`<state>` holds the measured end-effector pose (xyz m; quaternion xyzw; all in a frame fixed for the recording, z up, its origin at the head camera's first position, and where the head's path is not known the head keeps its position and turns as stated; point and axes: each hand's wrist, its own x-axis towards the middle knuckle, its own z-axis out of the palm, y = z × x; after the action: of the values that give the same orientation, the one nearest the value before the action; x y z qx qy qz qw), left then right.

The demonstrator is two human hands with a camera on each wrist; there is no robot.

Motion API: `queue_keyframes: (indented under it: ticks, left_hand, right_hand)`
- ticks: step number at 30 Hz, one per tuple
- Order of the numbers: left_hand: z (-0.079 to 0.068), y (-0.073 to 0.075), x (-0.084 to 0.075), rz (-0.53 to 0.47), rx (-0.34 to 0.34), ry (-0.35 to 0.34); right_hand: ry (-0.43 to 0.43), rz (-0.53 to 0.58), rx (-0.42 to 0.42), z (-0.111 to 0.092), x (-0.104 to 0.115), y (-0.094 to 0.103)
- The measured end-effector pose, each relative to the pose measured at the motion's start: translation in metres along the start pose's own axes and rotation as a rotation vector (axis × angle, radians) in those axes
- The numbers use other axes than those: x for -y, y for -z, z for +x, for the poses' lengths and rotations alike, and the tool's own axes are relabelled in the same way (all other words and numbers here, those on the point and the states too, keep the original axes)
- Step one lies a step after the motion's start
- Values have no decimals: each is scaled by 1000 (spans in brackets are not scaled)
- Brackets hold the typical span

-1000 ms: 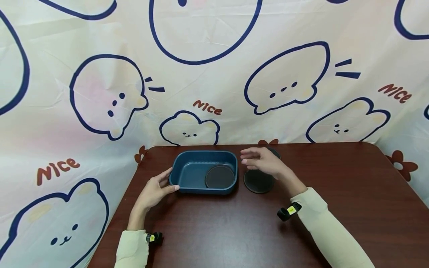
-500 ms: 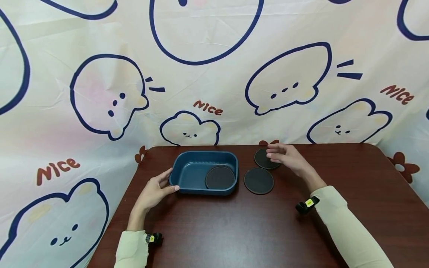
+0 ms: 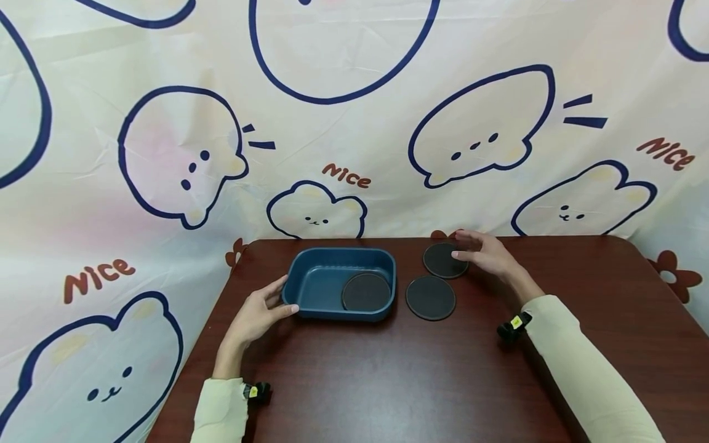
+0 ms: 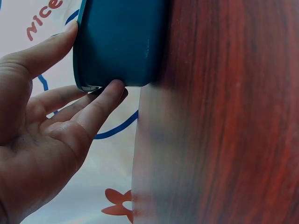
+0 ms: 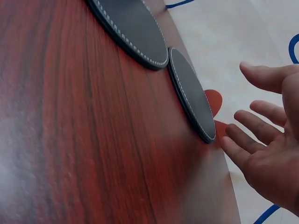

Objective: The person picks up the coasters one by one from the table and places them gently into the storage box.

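Note:
A blue rectangular container [image 3: 332,314] stands towards the back of the table. Inside it, at the right end, lies a round black coaster [image 3: 366,293]. My left hand [image 3: 255,315] holds the container's left end, with the thumb at the front corner and fingers along the end wall. Two more coasters lie right of the container: a nearer one [image 3: 431,298] and a farther one [image 3: 440,258], their edges touching or almost so. White stitching rings both in the right wrist view. Beside the farther coaster's right edge is my right hand [image 3: 490,253], fingers spread, holding nothing.
The dark reddish wooden table [image 3: 376,381] extends towards me and to the right. Directly behind its back edge hangs a pale cloth [image 3: 388,135] with cartoon outlines. A small black device [image 3: 512,327] sits at the right wrist, another [image 3: 257,392] at the left.
My right hand has moved right, from beside the container to the farther coaster's right edge, uncovering both loose coasters. The left hand and the container stay in place; the head view shifts slightly.

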<state>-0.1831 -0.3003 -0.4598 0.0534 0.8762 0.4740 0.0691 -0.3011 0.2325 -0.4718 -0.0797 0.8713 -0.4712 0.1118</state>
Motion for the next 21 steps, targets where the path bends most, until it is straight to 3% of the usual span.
queue_keyframes:
  ticks: [10,21]
  left_hand:
    - [3,-1,0,4,-2,-8]
    - [-1,0,-1,-5,-6,-4]
  right_hand:
    - [24,-74,27,14,-6,5]
    - [36,-206,71,22,-6,-6]
